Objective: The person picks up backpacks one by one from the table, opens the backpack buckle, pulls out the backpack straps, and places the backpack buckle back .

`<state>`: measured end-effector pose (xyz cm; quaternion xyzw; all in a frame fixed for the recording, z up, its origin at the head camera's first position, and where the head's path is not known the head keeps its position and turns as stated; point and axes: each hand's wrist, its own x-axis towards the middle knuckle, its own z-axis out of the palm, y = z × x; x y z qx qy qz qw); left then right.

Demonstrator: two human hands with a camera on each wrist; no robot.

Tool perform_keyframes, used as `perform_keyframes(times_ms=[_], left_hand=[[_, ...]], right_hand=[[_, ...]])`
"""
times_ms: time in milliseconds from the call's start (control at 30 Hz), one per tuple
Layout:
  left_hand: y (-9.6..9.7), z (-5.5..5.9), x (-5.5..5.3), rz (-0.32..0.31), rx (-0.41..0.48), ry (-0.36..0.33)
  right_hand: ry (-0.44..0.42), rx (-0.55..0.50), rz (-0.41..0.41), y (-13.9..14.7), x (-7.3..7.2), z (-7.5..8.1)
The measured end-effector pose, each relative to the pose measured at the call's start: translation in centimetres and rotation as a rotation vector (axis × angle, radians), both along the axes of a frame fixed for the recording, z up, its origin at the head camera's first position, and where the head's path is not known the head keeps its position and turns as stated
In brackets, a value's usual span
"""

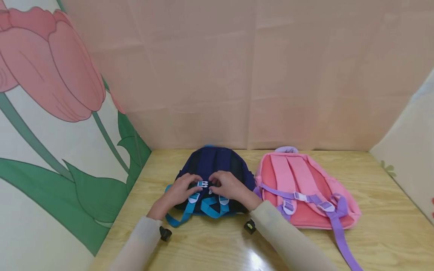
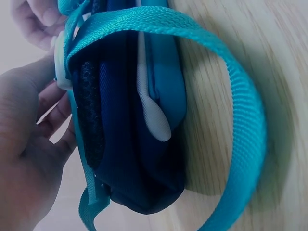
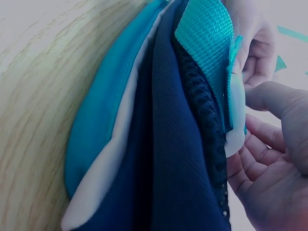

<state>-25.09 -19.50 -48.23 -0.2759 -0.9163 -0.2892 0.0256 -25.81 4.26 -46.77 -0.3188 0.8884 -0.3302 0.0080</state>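
Left hand (image 1: 184,186): head view, pinching white buckle (image 1: 202,184) over navy backpack (image 1: 217,160) on the table (image 1: 118,226).
Right hand (image 1: 231,185): fingers curled just beside; whether holding anything, I cannot tell.
Blue strap (image 2: 248,110): left wrist view, wide loop; could snag a hand.
White slider (image 3: 235,130): right wrist view, near fingers; loosened pinch might drop the buckle.

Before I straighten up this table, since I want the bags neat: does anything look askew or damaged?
Slightly: the pink backpack lies slanted, unlike the straighter blue backpack, and its purple strap trails over the table and out of view. I see no damage.
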Motion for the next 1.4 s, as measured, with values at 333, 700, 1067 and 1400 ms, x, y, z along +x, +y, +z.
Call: perform_keyframes(times_ms=[333, 700, 1067, 1400], left_hand=[[0.3, -0.1, 0.0, -0.011, 0.003, 0.007], [0.2, -0.4, -0.1, -0.013, 0.026, 0.009], [0.1, -0.3, -0.2, -0.026, 0.044, 0.007], [-0.5, -0.1, -0.1, 0.007, -0.016, 0.048]], right_hand=[[-0.027, -0.025, -0.024, -0.4, 0.0, -0.3], [-0.067, -0.040, -0.038, -0.9, 0.2, -0.2], [-0.051, -0.032, -0.038, -1.1, 0.1, -0.3], [-0.087, -0.069, -0.039, -1.1, 0.2, -0.3]])
